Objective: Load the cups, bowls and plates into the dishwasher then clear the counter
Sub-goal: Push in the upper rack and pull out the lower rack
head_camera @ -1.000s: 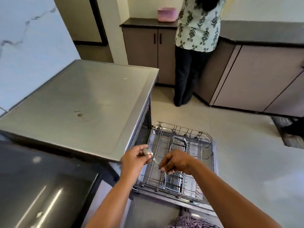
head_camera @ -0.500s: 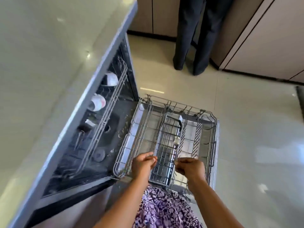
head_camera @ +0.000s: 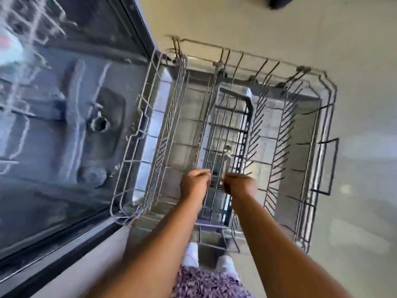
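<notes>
I look straight down on the pulled-out lower dishwasher rack [head_camera: 326, 117], a grey wire basket with rows of plate tines. A dark cutlery basket [head_camera: 249, 108] sits in its middle. A metal spoon [head_camera: 227, 149] stands bowl-up in that basket. My right hand [head_camera: 241, 183] hovers over the basket's near end, fingers curled and pinching the spoon's handle. My left hand [head_camera: 194, 183] hangs just left of it, fingers curled, with nothing visible in it. No cups, bowls or plates lie in the lower rack.
The open dishwasher tub [head_camera: 64, 136] with its spray arm and filter fills the left. A blurred white cup [head_camera: 9, 48] shows in the upper rack at top left. Another person's shoe [head_camera: 279, 2] is on the tiled floor beyond the rack.
My head has tipped down from the counter top to straight over the rack. My left hand has released the spoon's bowl; my right hand has lowered the spoon upright into the cutlery basket.
</notes>
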